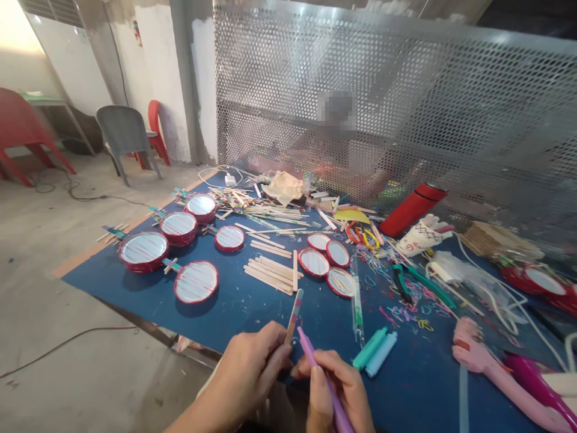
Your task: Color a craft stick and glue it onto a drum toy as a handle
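My left hand [259, 355] pinches a wooden craft stick [295, 313] that stands tilted up, with purple and teal bands coloured on its upper part. In my right hand [336, 385] is a purple marker [309, 346], its tip close to the stick's edge; I cannot tell whether it touches. Plain craft sticks [273, 273] lie in a row just beyond my hands. A teal marker [370, 347] and a light blue marker [381, 355] rest side by side to the right of my right hand.
Red-rimmed round pieces with sticks [196, 282] stand on the left of the blue table [252, 313]. Small red-rimmed discs [314, 262] sit mid-table. Green-handled pliers [430, 287], rubber bands [406, 313], a red flask [412, 210] and a pink glue gun [487, 355] are on the right.
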Tool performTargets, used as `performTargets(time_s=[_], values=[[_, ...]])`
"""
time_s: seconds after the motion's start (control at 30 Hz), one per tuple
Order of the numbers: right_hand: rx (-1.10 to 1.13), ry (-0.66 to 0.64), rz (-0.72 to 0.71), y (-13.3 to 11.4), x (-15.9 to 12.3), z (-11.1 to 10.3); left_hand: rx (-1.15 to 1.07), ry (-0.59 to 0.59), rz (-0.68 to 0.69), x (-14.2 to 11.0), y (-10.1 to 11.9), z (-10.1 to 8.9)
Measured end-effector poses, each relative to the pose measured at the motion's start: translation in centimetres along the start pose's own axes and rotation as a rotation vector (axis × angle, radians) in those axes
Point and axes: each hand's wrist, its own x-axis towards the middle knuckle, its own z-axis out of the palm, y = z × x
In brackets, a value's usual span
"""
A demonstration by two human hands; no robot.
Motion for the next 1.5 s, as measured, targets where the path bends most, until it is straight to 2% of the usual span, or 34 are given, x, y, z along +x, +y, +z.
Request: performTargets(time_s=[0.3, 0.57, 0.77, 1.33, 1.5], values=[[0.003, 0.018, -0.02, -0.25, -0.08, 0.39, 0.01, 0.016, 0.007, 0.07, -0.09, 0.06], [0.025, -0.005, 0.024, 0.15, 0.03, -0.05, -0.072, -0.006, -0.016, 0.1, 0.08, -0.08], [0.017, 0.011, -0.032, -0.07, 0.01, 0.25, -0.017, 0.024, 0.004, 0.02, -0.01, 0.06], [0.011, 0.004, -0.037, -0.28, 0.25, 0.25, 0.014, 0.015, -0.018, 0.09, -0.02, 0.11], [0.035, 0.013, -0.091, -0.04, 0.3, 0.18, 0.003, 0.021, -0.003, -0.03, -0.13, 0.15]])
